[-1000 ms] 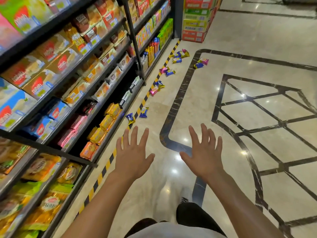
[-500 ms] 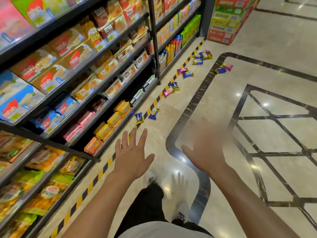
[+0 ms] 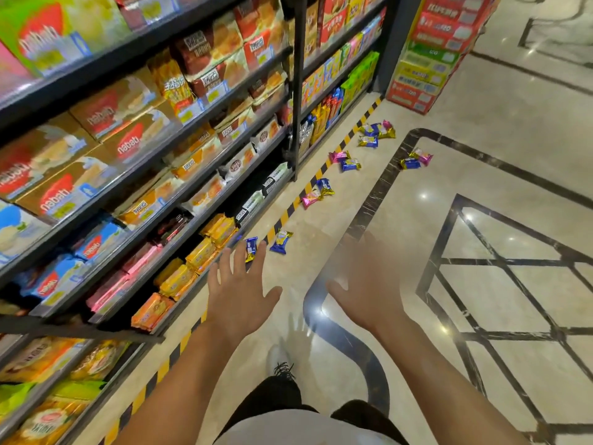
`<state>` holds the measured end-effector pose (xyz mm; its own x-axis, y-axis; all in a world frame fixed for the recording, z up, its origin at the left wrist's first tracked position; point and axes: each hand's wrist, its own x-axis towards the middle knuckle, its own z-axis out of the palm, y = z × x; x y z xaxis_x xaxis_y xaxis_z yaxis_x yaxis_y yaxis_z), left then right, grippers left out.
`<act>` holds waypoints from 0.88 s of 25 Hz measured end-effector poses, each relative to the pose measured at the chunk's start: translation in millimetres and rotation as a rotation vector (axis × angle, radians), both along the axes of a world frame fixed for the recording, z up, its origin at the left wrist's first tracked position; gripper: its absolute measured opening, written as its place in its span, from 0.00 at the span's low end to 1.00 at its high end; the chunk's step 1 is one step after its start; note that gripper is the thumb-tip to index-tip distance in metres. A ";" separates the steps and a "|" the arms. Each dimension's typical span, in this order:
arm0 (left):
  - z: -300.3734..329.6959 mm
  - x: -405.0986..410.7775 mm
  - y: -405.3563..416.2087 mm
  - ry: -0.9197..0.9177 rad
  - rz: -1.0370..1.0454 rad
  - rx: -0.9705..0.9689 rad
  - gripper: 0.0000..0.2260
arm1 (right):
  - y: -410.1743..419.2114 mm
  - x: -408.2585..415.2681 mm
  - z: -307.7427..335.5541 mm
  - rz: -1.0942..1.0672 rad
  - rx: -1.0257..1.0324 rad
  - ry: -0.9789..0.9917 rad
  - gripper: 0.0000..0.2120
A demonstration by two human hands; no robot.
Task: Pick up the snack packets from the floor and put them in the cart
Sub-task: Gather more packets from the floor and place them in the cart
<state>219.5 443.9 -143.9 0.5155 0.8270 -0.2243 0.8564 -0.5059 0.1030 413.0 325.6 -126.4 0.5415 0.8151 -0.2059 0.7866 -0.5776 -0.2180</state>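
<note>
Along the foot of the shelves (image 3: 154, 175), on the pale marble floor (image 3: 481, 101), the snack packets lie scattered in a loose trail beside the yellow-and-black tape line (image 3: 290, 208). Nearest are two blue packets (image 3: 282, 241), one of them partly behind the fingertips of the left hand (image 3: 239, 295). Farther up the aisle sit a pink and blue pair (image 3: 316, 193), then another pair (image 3: 346, 160), a small heap near the shelf corner (image 3: 377, 132) and two more out on the dark inlay band (image 3: 416, 159).

Both hands are held out over the floor and carry nothing. The left hand has its fingers straight and spread. The right hand (image 3: 369, 284) is blurred, but its fingers also look stretched out and empty.

By this view the task has hardly begun: every packet in sight is on the floor, and none is held. No cart shows anywhere, so I cannot tell whether any packets already lie in one, or where it stands. All of the picking up and carrying to the cart appears to be left, most likely starting with the two blue packets closest to the hands.
</note>
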 end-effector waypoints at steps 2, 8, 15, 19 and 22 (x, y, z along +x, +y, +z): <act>1.8 8.9 30.4 0.001 0.000 0.009 0.38 | 29.6 3.8 3.0 0.005 0.017 -0.007 0.39; 2.4 27.6 90.3 -0.047 0.047 -0.061 0.36 | 94.2 29.2 -0.6 0.005 0.022 -0.007 0.38; -17.1 62.8 163.1 -0.031 0.134 -0.119 0.37 | 191.1 72.9 -29.1 0.038 0.001 0.076 0.38; -27.1 107.4 215.0 0.005 0.178 -0.204 0.37 | 252.9 108.0 -40.3 0.056 0.017 0.155 0.38; -37.7 142.8 249.5 -0.034 0.205 -0.238 0.37 | 291.0 129.3 -47.5 0.039 0.090 0.182 0.38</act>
<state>362.3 693.3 -181.5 0.3539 0.8410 -0.4093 0.9321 -0.2811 0.2285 542.3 616.6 -173.9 0.4695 0.8544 -0.2228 0.7513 -0.5191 -0.4076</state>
